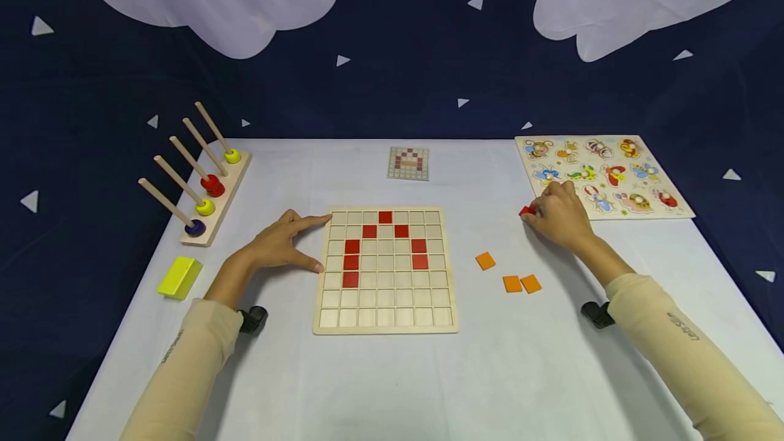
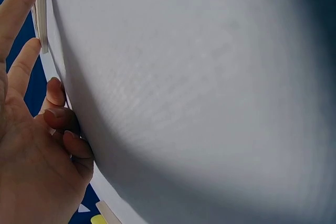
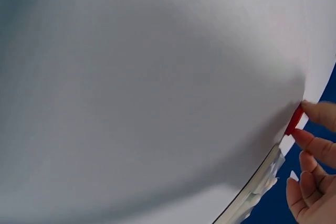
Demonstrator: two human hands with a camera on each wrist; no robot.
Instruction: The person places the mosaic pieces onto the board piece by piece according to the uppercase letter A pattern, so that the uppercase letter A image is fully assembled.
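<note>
A wooden grid board [image 1: 386, 298] lies in the middle of the table, with several red square tiles [image 1: 351, 262] set in its cells in an arch-like pattern. At its left side, my left hand [image 1: 278, 243] spreads thumb and index finger, their tips touching the edge near the top corner and lower down. The left wrist view shows its other fingers loosely bent over the white table. My right hand [image 1: 559, 215] pinches a red tile [image 3: 295, 120] between thumb and fingertips, close over the table. Nearer the board lie three orange tiles [image 1: 486, 261].
A small pattern card [image 1: 407, 163] lies behind the board. At the back right, an insect puzzle board [image 1: 612, 179] sits beside my right hand. On the left stand a peg stacker [image 1: 223, 206] with coloured rings and a yellow block [image 1: 180, 278].
</note>
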